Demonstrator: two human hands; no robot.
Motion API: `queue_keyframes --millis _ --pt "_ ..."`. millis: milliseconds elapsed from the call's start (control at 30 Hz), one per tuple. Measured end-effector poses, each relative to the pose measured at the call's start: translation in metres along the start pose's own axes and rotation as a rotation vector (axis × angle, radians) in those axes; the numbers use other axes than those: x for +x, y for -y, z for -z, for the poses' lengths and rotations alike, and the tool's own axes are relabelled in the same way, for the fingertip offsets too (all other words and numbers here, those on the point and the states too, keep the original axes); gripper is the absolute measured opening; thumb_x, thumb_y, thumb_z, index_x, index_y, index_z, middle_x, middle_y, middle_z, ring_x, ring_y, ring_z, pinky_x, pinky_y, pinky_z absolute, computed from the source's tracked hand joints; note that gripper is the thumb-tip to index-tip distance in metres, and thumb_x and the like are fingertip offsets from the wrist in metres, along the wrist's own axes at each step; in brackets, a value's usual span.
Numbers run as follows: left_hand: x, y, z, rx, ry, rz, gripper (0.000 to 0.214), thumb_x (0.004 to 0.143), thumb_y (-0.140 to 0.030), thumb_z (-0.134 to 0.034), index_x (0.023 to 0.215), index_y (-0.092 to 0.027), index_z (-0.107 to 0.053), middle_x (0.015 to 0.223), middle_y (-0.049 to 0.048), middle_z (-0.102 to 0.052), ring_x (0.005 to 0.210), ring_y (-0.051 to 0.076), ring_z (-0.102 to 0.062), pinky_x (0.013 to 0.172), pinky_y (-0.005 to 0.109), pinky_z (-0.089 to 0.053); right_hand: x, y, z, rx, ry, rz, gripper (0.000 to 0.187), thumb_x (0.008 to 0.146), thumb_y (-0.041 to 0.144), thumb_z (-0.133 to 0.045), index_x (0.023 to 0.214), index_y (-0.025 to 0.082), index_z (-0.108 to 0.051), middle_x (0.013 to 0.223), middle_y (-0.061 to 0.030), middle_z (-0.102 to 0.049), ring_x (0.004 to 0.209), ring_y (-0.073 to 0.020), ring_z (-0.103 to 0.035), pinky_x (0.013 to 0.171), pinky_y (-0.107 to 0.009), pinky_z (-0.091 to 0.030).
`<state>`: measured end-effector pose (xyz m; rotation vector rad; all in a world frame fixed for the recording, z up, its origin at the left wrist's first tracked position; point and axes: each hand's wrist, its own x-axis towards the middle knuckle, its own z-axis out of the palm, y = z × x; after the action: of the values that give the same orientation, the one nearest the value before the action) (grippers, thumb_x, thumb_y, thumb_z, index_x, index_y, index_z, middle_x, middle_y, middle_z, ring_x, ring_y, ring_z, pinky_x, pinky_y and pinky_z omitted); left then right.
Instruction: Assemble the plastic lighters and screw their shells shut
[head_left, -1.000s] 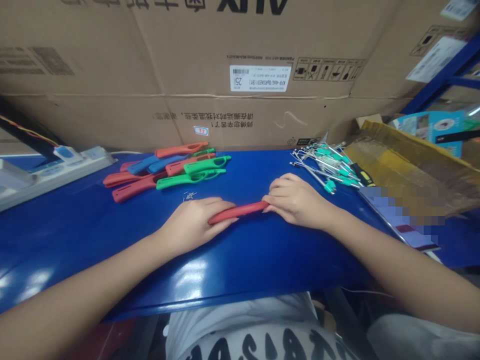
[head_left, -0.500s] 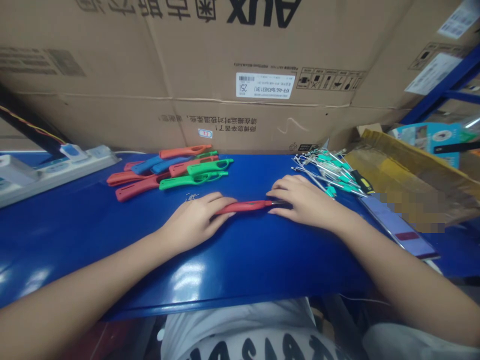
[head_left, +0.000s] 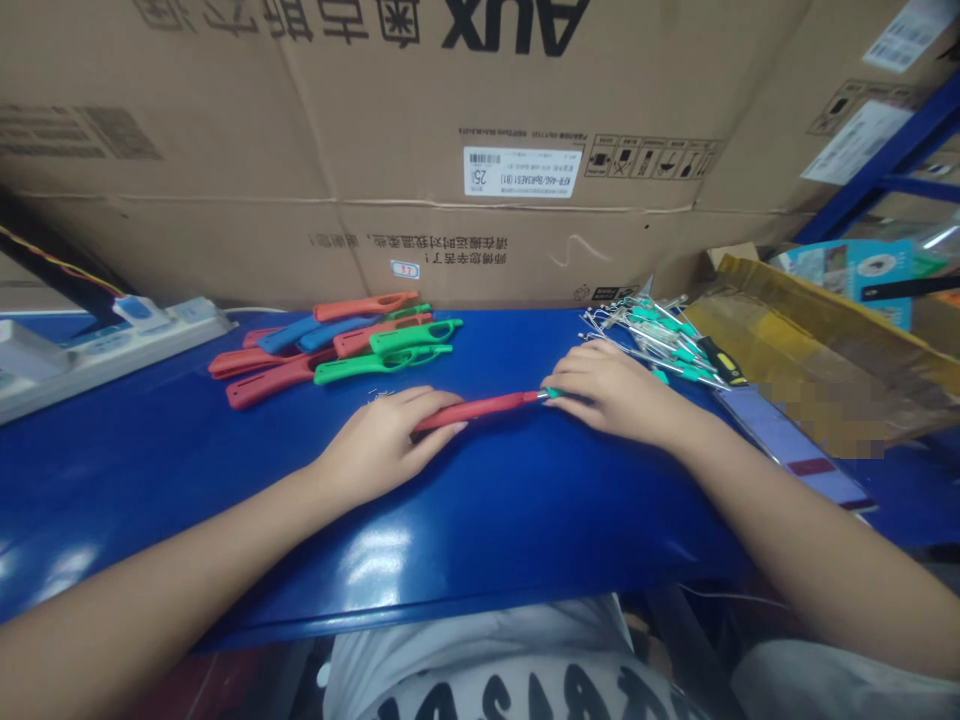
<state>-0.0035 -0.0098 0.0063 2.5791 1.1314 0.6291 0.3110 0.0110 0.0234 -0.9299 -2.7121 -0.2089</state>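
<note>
My left hand (head_left: 394,435) is closed around the rear of a red plastic handle (head_left: 495,406), shaped like a stick lighter's body. The handle lies nearly level, its narrow tip pointing right. At that tip the fingers of my right hand (head_left: 611,388) pinch a thin metal rod with a green piece (head_left: 553,393). The rod meets the tip; how far it goes in is unclear, and the rest is hidden by the hand. Behind my left hand lie several red, blue and green handles (head_left: 352,345). Metal rods with green parts (head_left: 660,335) are heaped beyond my right hand.
Small metal bits (head_left: 380,395) lie just behind my left hand on the blue table (head_left: 480,520). A white power strip (head_left: 112,350) sits at left. On the right are a phone (head_left: 795,450), a yellow-black tool (head_left: 724,362) and a taped carton (head_left: 825,340). A large cardboard box (head_left: 405,130) stands behind.
A green piece and short metal section now show at the red handle's tip, where a dark gap and my right fingertips showed before. My left hand has shifted slightly left with the handle.
</note>
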Motion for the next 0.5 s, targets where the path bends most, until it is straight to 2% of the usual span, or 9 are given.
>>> queue_keyframes --millis 133,267,400,500 --pt "-0.003 -0.001 -0.003 -0.035 0.008 -0.035 0.033 0.1 -0.046 -0.054 0.117 -0.022 -0.069 0.109 0.0063 -0.074 0.096 0.022 -0.069 0.082 0.031 -0.051 0.006 0.015 -0.008 -0.022 -0.024 0.08 0.025 0.102 0.028 -0.051 0.105 0.014 -0.072 0.092 -0.0094 -0.071 0.087 -0.0218 -0.06 0.083 -0.036 -0.04" --pt "-0.004 -0.004 -0.002 -0.098 0.011 -0.013 0.033 0.097 -0.046 -0.059 0.11 -0.02 -0.074 0.101 0.0057 -0.077 0.086 0.02 -0.069 0.077 0.029 -0.05 0.007 0.019 -0.011 -0.03 -0.042 0.115 0.027 0.104 0.028 -0.048 0.104 0.013 -0.07 0.089 -0.0093 -0.07 0.084 -0.0211 -0.058 0.079 -0.035 -0.039" --pt "-0.001 -0.009 -0.001 -0.297 0.05 0.173 0.037 0.093 -0.05 -0.062 0.093 -0.017 -0.077 0.072 0.002 -0.072 0.061 0.014 -0.061 0.058 0.024 -0.045 0.006 0.02 -0.011 -0.029 -0.091 0.134 0.026 0.104 0.026 -0.047 0.106 0.012 -0.068 0.093 -0.0108 -0.07 0.086 -0.0212 -0.057 0.079 -0.034 -0.041" --pt "0.001 -0.012 -0.002 -0.498 0.123 0.321 0.043 0.09 -0.055 -0.064 0.082 -0.015 -0.076 0.058 0.0001 -0.065 0.052 0.012 -0.055 0.051 0.021 -0.041 0.006 0.024 -0.013 -0.051 -0.113 0.156 0.026 0.105 0.024 -0.045 0.102 0.011 -0.068 0.089 -0.0111 -0.069 0.083 -0.0212 -0.056 0.077 -0.035 -0.041"
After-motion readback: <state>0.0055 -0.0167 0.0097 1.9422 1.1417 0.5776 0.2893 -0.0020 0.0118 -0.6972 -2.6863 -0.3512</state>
